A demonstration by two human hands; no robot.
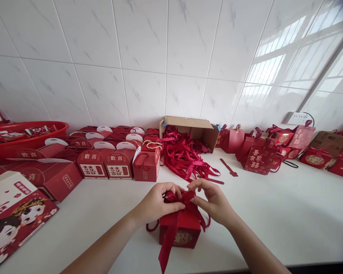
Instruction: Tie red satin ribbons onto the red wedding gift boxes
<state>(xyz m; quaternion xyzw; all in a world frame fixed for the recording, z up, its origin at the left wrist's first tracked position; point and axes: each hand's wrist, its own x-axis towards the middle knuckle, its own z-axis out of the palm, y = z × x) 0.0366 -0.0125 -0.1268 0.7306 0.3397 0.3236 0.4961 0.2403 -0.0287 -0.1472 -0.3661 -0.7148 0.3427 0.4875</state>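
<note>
A small red gift box [179, 228] with a gold emblem on its front stands on the white table right before me. Across its top lies a dark red ribbon [174, 224] looped into a bow, one tail hanging down over the front. My left hand [167, 201] pinches the bow's left side, thumb pressed near the knot. On the right, my right hand [210, 199] has thumb and fingers closed on the right loop. Red cord handles [152, 227] stick out at the box's sides. The fingers partly cover the knot.
Rows of red boxes [119, 163] stand at the left, behind a larger printed box [17, 217] and beside a red basin [25, 140]. A cardboard carton [188, 122] spills loose ribbons [180, 156] at the back. Several gift bags [258, 158] stand to the right.
</note>
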